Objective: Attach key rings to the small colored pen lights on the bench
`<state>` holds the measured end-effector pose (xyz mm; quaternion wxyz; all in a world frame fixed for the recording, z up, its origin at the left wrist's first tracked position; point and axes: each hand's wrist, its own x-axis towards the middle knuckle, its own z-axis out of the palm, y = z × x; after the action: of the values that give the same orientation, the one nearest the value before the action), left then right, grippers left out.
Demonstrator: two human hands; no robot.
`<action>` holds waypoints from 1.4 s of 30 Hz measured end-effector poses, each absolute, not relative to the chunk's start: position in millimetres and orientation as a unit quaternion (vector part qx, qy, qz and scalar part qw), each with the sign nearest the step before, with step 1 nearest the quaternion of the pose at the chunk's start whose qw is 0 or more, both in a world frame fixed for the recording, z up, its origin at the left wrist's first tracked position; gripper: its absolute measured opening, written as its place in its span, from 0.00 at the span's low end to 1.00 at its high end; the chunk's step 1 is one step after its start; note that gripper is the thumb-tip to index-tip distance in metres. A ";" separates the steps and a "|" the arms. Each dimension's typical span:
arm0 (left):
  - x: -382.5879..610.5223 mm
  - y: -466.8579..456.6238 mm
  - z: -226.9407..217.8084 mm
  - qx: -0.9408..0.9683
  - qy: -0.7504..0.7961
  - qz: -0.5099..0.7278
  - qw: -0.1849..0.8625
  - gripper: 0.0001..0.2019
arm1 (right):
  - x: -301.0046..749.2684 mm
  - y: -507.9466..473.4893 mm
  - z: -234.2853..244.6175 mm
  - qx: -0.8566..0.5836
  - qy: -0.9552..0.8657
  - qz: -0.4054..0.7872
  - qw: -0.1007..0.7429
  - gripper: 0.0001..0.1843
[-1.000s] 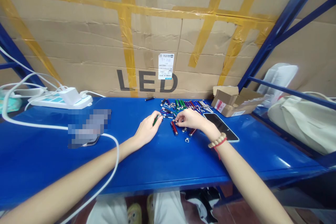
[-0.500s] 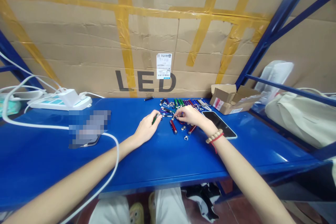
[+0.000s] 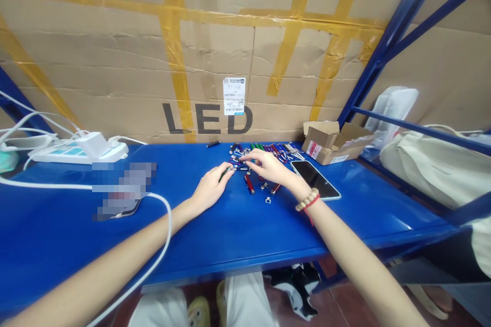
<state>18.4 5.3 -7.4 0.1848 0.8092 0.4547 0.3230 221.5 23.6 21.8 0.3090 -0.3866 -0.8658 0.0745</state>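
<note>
Clasping a green tube left of the leftmost red tube, our left hand is curled shut; our right hand half-curls beyond it, hold indeterminable. We judge part-picking, next needing a fine pinch.

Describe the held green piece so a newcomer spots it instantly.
Find the big LED carton, then the blue table before it. There, the left hand grips a small green piece. Unlike the green tubes lying farther back, it is in hand.

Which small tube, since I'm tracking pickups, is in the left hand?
The green tube, partly covered by the left hand gripping it; the nearest red tube lies loose on the blue table.
</note>
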 end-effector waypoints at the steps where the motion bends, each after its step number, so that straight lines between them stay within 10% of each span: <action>1: 18.4 5.2 -8.0 0.815 0.447 0.321 0.181 0.14 | 218.5 21.5 23.8 -0.370 -0.864 0.093 0.327 0.14; 42: 17.1 6.1 -14.7 0.878 0.369 0.284 0.106 0.13 | 206.2 3.8 30.7 -0.368 -0.887 0.072 0.269 0.11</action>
<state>17.1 6.1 -14.7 0.1063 0.8784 0.3694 0.2839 206.2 3.8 30.7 0.2689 -0.3677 -0.8873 0.0716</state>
